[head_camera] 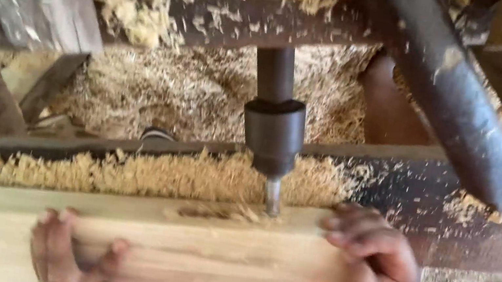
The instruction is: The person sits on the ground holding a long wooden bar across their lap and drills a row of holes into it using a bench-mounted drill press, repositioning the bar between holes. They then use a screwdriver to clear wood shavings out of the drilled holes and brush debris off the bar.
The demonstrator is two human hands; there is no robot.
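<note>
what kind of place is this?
Most likely a woodworking shop, at a horizontal boring or mortising machine. A dark chuck drives a bit into a pale wooden beam held by both hands, and wood shavings lie heaped along the machine bed.

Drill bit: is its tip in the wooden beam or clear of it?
In: the drill bit tip meets the wooden beam top at a slot's end, shavings around it.

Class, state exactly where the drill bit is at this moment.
In the head view, the drill bit sits just right of centre, its tip meeting the top edge of the wooden beam, beside a slot, below the dark chuck.
</note>
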